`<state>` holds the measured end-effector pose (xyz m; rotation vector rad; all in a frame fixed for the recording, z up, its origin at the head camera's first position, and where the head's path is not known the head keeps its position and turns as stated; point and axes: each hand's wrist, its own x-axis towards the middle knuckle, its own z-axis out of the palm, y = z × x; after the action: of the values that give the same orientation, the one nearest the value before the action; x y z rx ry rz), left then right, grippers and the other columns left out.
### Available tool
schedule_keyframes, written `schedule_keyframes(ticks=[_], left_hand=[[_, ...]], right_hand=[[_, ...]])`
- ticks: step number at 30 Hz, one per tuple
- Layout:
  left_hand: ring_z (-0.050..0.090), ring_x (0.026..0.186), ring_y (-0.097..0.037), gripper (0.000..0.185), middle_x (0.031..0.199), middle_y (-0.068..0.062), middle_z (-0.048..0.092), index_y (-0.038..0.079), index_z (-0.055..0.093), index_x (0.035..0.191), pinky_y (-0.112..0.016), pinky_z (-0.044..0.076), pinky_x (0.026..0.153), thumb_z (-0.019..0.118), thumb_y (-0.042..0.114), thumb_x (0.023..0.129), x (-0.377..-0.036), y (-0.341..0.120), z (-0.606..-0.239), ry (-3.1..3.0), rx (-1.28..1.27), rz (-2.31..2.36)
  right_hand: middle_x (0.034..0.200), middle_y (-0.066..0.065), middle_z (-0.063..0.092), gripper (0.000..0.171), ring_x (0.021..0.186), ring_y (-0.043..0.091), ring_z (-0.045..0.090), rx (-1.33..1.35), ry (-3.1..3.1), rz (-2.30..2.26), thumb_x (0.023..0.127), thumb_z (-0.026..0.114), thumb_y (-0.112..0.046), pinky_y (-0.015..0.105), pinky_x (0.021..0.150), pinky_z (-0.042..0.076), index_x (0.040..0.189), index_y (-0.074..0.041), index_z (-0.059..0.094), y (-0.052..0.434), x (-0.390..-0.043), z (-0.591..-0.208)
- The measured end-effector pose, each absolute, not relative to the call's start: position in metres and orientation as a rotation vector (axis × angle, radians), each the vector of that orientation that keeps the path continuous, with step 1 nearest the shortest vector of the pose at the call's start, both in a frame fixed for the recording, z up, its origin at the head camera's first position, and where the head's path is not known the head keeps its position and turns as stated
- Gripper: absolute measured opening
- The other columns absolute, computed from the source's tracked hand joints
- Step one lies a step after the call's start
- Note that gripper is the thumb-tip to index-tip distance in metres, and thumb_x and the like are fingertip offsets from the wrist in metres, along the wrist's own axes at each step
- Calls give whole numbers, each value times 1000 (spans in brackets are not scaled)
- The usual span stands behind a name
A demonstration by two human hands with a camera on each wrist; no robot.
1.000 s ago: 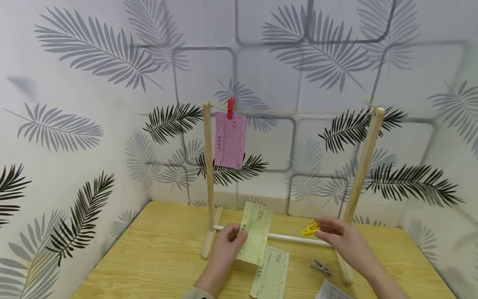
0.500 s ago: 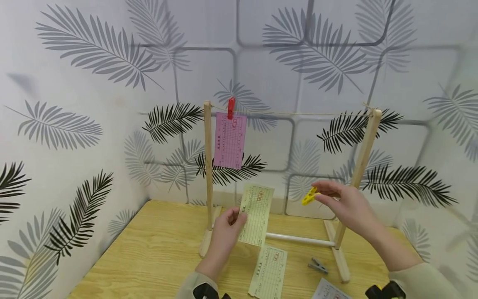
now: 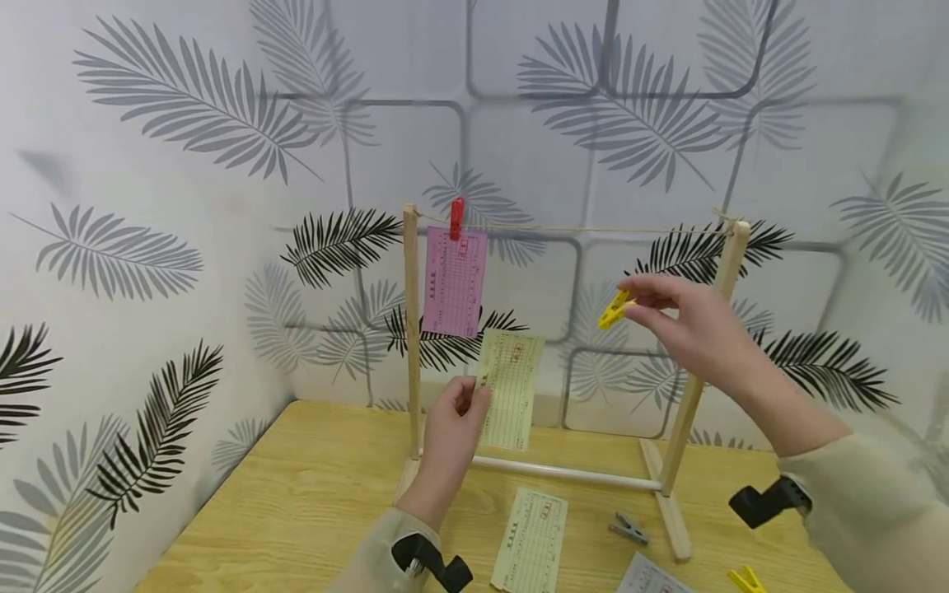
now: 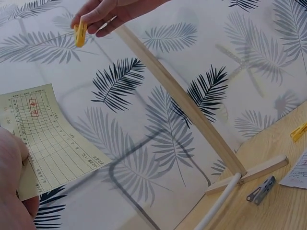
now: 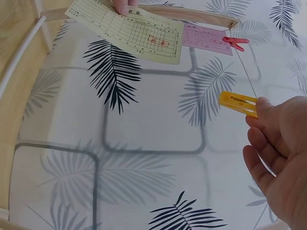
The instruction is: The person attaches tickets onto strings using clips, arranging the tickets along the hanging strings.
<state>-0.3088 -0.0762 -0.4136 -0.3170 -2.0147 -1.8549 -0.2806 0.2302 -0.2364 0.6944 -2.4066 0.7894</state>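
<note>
Since the earlier frames both your hands have risen off the counter toward the string. Your left hand (image 3: 452,424) pinches the pale-yellow printed paper slip (image 3: 507,389) by its left edge, thumb and fingers closed on it; the slip hangs just below the pink printed paper slip (image 3: 454,282), which the red plastic clothes peg (image 3: 456,217) already holds to the thin string (image 3: 593,230) near the left post of the wooden drying frame (image 3: 412,329). Your right hand (image 3: 685,329) has its grip closed on the yellow plastic clothes peg (image 3: 614,308), below the string near the right post.

Judged progress: one slip hung; the yellow one raised, not yet clipped. A second pale-yellow slip (image 3: 530,539), a grey peg (image 3: 628,528) and another yellow peg (image 3: 747,580) lie near the counter's (image 3: 296,494) front edge.
</note>
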Motion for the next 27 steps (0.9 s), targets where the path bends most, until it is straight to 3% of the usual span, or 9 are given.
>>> schedule_keyframes(ticks=[4, 10, 12, 27], left_hand=[[52, 81, -17, 13, 93, -2, 61, 7, 72, 111, -28, 46, 68, 70, 20, 111, -313, -74, -402, -1983, -344, -1842], [54, 85, -17, 14, 96, -2, 64, 6, 72, 113, -30, 47, 73, 69, 20, 111, -315, -72, -384, -1976, -361, -1837], [54, 86, -18, 14, 97, -2, 64, 6, 72, 114, -31, 48, 74, 69, 20, 112, -315, -72, -379, -1973, -363, -1852], [52, 87, -18, 12, 97, -1, 61, 9, 71, 114, -33, 46, 75, 68, 20, 112, -325, -71, -357, -1943, -409, -1929]], right_hand=[[126, 16, 76, 33, 111, 32, 72, 743, -2354, 746, 109, 72, -10, 19, 85, 49, 141, -2, 71, 220, -287, -216], [128, 16, 76, 33, 116, 33, 71, 711, -2388, 719, 110, 72, -14, 53, 97, 53, 141, -5, 72, 203, -293, -187], [128, 16, 76, 33, 118, 33, 69, 715, -2404, 724, 110, 71, -15, 57, 101, 51, 142, -6, 72, 196, -295, -180], [133, 15, 74, 30, 125, 32, 67, 715, -2444, 774, 112, 69, -19, 53, 108, 50, 139, -5, 73, 156, -319, -136]])
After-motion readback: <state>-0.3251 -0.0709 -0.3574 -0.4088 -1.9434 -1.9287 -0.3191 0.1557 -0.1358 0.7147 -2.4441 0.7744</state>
